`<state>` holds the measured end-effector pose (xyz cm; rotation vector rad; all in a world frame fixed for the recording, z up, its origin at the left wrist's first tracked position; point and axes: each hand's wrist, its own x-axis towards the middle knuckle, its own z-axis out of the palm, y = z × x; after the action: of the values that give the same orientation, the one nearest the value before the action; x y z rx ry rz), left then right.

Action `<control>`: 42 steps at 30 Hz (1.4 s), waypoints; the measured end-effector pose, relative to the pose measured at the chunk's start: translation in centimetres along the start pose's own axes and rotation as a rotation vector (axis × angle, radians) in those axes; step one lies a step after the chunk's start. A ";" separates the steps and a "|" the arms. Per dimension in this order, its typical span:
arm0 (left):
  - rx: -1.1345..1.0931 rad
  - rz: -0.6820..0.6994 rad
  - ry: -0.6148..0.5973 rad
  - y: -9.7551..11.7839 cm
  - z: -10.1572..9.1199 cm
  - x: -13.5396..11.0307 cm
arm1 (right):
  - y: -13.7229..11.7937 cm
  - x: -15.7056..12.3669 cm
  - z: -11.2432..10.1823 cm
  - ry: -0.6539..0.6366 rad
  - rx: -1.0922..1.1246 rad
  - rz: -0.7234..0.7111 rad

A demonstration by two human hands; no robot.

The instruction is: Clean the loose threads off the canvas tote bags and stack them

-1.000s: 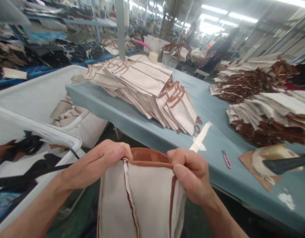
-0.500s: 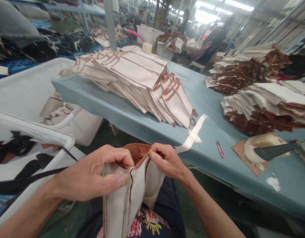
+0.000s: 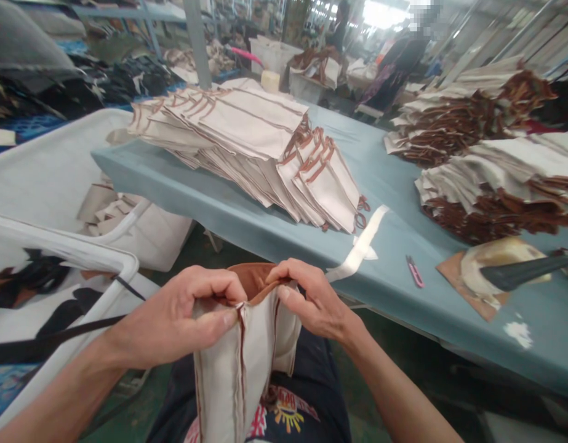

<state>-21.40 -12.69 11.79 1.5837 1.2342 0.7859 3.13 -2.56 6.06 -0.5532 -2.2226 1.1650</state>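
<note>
Over my lap hangs a cream fabric bag [image 3: 260, 344] with brown-edged seams and a brown lining that shows at its open top. My left hand [image 3: 186, 317] pinches the top edge at a seam, thumb outside and fingers inside. On the right part of the same edge, my right hand [image 3: 306, 298] is closed, its fingers over the brown rim and its thumb against the cream side. Part of the rim is hidden under the fingers.
On the blue-covered table [image 3: 247, 224] lie a stack of similar cream pieces [image 3: 256, 120], a white strip [image 3: 361, 246], pink thread snips [image 3: 415, 271] and an iron-like tool [image 3: 505, 267]. More stacks [image 3: 500, 184] stand right. White bins [image 3: 127, 264] are at left; a person [image 3: 394, 67] is behind.
My right hand has shifted slightly left along the rim, and its thumb has come down onto the cream side. The left thumb has closed in on the seam. The view has tilted slightly.
</note>
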 end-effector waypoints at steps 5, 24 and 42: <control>0.084 0.071 0.027 0.7 0.1 0.3 | -3.5 1.0 1.2 0.021 -0.022 -0.132; 0.121 0.082 0.000 1.2 -0.5 0.1 | -5.6 1.5 2.2 0.050 0.030 -0.076; 0.631 0.265 0.146 2.2 -0.5 -1.3 | -4.8 1.2 2.4 -0.025 -0.153 -0.172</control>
<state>-21.42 -13.89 14.12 2.2683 1.4884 0.7218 0.24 -5.89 9.35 -0.4002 -2.3423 0.9252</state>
